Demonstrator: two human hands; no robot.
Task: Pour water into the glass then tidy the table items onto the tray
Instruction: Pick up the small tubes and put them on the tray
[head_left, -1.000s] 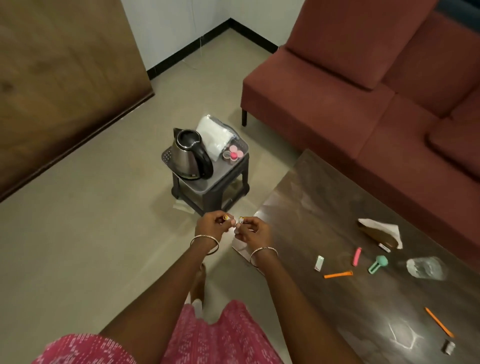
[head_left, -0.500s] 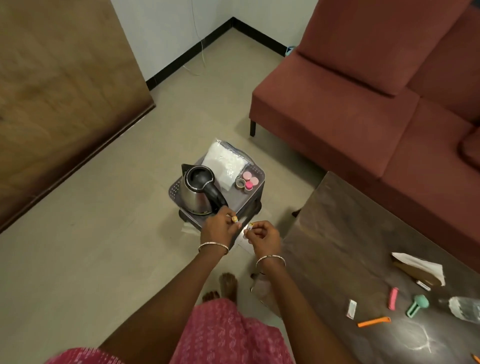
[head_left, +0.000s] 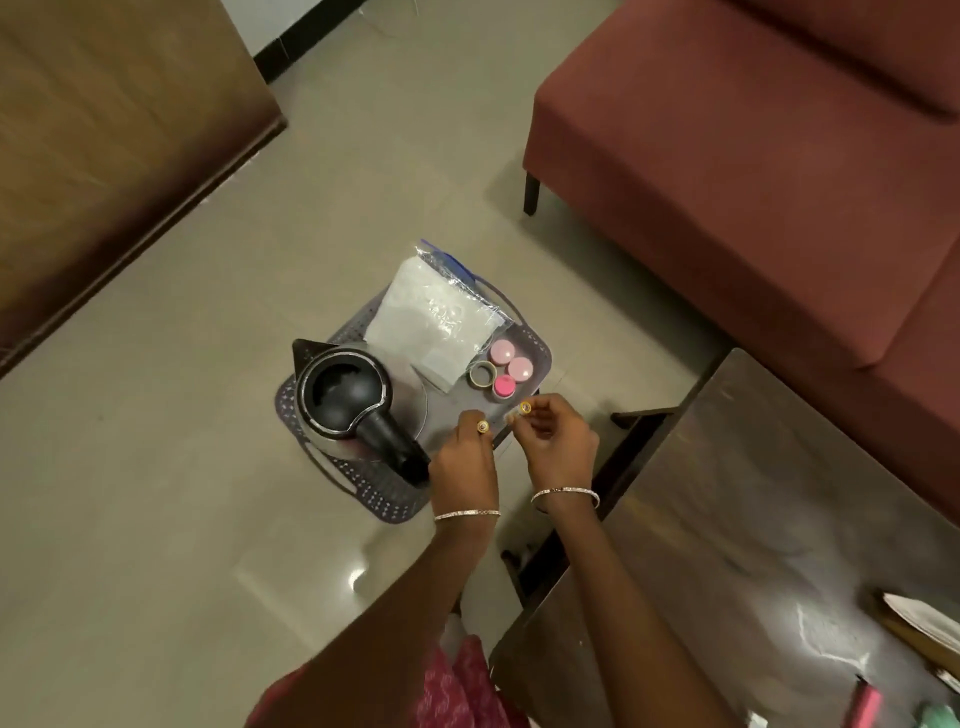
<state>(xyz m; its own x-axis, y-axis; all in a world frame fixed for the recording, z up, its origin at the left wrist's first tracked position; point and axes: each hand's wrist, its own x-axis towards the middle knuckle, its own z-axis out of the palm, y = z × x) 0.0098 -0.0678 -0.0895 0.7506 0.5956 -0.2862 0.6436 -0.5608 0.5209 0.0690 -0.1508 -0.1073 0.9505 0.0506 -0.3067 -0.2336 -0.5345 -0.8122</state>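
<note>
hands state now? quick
Left hand: fingers curled, cannot tell if holding anything.
Right hand: fingers curled, cannot tell either.

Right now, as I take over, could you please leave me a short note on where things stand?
Left hand and right hand: both hover by the tray, fingers curled; whether they pinch anything is too small to tell.
On the tray: kettle, plastic bag, small pink jars.
Glass not in view, so pouring is unconfirmed.
Left to do: things on the table, such as the pink item, go onto the tray.
</note>
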